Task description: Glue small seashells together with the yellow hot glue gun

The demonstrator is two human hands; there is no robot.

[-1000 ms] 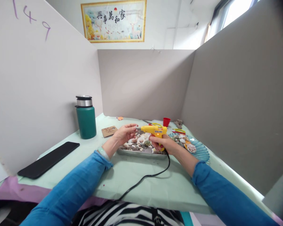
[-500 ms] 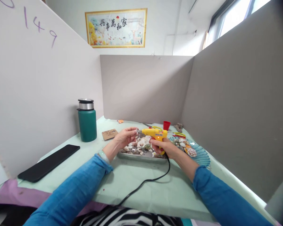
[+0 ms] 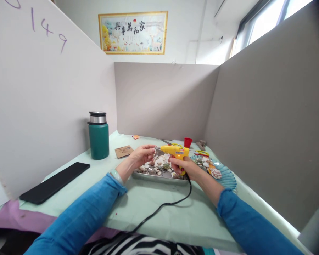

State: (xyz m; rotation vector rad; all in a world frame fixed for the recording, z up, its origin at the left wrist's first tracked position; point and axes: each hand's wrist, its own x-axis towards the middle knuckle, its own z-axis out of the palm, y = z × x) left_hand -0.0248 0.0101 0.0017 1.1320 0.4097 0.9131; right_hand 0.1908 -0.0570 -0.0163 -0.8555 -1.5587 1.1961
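My right hand is wrapped round the handle of a yellow glue gun, whose nozzle points left. At that nozzle, the fingertips of my left hand pinch a small whitish piece, too small to make out well. Both hands are above a metal tray filled with shells. A black cord runs from the gun's handle to the table's front edge. To the right of the tray, a blue shell-shaped plate bears more shells and an orange piece.
A green bottle and a long black object stand and lie at the left. Behind the tray are a brown card, yellow-handled scissors and a red cup. Grey panels enclose the table.
The view has shifted very slightly. Both hands keep nearly the same place and hold, with the nozzle still at my left fingertips.
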